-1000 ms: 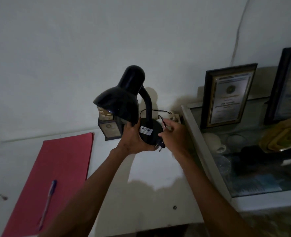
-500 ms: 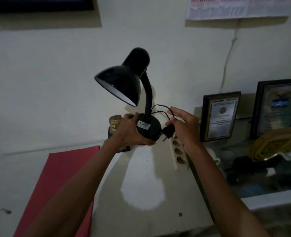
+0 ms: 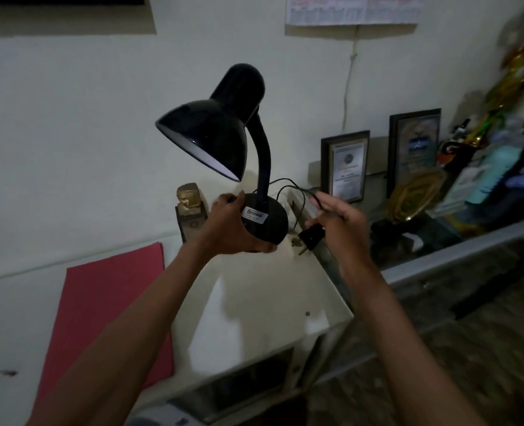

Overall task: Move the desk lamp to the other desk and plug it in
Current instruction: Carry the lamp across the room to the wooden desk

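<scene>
A black desk lamp with a gooseneck and a round base is held up in the air above a white desk. My left hand grips the base from the left. My right hand holds the lamp's black plug, prongs pointing down-left, with the thin black cord looped over my fingers. A white power strip on the desk lies just behind the plug, mostly hidden by the lamp base and hand.
A red folder lies on the desk at left. A small golden figure on a dark block stands by the wall. At right, a glass cabinet top carries framed certificates and trophies. A calendar hangs on the wall.
The lamp has been raised higher off the desk and the view has tilted up and right. My right hand with the plug has moved a little away from the base.
</scene>
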The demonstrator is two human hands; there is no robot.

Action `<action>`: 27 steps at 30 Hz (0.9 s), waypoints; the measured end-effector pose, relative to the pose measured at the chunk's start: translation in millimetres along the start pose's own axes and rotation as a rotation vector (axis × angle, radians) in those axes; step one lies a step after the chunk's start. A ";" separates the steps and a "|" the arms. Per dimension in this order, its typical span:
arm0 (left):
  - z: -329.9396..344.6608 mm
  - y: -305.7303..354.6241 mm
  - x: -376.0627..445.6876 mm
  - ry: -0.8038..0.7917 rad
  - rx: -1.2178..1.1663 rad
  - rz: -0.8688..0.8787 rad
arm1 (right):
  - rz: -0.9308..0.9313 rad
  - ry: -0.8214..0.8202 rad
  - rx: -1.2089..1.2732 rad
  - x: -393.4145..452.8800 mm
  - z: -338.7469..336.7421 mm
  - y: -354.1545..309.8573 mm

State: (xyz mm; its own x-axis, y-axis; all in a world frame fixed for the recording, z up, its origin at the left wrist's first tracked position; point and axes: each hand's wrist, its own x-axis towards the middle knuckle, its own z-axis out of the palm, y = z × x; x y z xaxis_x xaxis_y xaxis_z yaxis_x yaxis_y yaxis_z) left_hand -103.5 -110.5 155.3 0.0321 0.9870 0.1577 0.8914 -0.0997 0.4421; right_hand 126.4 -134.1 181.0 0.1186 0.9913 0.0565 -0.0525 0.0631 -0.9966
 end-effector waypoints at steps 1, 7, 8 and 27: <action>6.0 5.0 -9.0 -0.012 -0.003 0.017 | 0.012 0.005 0.003 -8.7 -6.0 1.5; 47.0 35.9 -64.0 -0.097 -0.048 0.107 | 0.073 0.053 -0.020 -57.6 -52.2 11.5; 52.6 41.3 -72.8 -0.124 -0.052 0.121 | 0.103 0.075 -0.027 -65.3 -62.8 14.1; 219.4 242.4 -239.5 -0.511 -0.183 0.387 | 0.508 0.441 -0.106 -270.1 -321.5 66.5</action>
State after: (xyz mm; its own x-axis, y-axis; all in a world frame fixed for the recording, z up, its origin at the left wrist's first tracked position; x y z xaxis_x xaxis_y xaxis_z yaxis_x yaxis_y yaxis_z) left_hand 204.1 -343.3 31.0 0.5852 0.8066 -0.0831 0.6824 -0.4345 0.5878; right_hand 409.7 -434.6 80.3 0.4996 0.7538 -0.4269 -0.1135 -0.4316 -0.8949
